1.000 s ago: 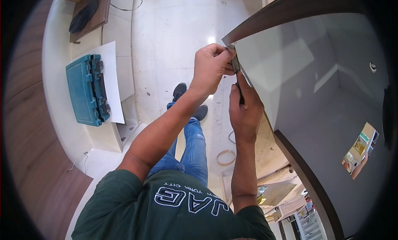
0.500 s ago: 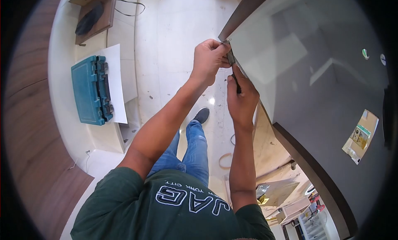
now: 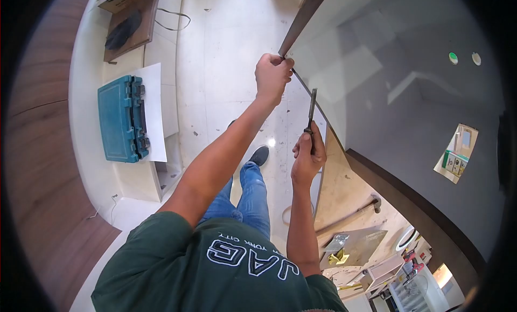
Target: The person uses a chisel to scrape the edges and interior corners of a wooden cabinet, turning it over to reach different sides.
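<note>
My right hand (image 3: pixel 309 158) is wrapped round the dark handle of a chisel (image 3: pixel 313 104). The blade points up and away, beside the near edge of a large glossy grey panel (image 3: pixel 377 112). Farther along that edge, my left hand (image 3: pixel 273 79) is closed in a pinch at the panel's corner, where a dark brown edge strip (image 3: pixel 302 23) begins. Its fingertips press together right at the corner; I cannot tell whether they grip the strip or a small piece on it. A gap separates the chisel tip from my left hand.
A teal tool case (image 3: pixel 117 118) lies on a white ledge at left. At lower right, a hammer (image 3: pixel 350 214) rests on a plywood board (image 3: pixel 336 185), near a red power tool (image 3: pixel 413 266). Debris bits dot the pale floor (image 3: pixel 215 91). A dark trim (image 3: pixel 409 196) borders the panel.
My right hand has drawn the chisel back toward me, away from the corner and my left hand. My left hand stays pinched at the corner. The view has shifted slightly.
</note>
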`<state>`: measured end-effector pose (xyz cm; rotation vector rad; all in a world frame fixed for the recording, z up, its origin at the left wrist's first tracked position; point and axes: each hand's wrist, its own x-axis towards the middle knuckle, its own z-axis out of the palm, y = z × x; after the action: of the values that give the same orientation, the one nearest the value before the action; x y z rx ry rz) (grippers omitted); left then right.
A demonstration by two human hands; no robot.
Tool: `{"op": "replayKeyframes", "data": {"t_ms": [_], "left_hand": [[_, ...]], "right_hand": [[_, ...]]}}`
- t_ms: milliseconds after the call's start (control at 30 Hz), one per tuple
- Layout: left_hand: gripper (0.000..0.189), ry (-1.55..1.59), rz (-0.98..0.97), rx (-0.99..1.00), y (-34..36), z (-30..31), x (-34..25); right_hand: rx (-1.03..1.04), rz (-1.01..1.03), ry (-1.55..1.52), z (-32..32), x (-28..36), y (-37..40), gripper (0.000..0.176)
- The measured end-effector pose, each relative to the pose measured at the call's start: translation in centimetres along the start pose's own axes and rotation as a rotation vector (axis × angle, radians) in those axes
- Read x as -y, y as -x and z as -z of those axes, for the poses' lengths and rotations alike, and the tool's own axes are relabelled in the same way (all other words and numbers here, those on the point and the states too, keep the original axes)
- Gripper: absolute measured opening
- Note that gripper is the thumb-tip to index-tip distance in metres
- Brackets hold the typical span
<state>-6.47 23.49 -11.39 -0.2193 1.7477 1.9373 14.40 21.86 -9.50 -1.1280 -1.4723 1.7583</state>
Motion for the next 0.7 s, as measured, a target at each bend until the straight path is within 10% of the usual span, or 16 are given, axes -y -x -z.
{"op": "replayKeyframes", "data": {"t_ms": [500, 700], "left_hand": [[0.018, -0.742, -0.428, -0.158, -1.1, 0.0, 0.0], [0.008, 0.064, -0.229, 0.220, -2.8, 2.1, 1.5]], "right_hand": [[0.009, -0.107, 0.087, 3.8, -1.6, 5.5, 0.042], [0.016, -0.077, 0.098, 4.7, -3.4, 7.0, 0.042]]}}
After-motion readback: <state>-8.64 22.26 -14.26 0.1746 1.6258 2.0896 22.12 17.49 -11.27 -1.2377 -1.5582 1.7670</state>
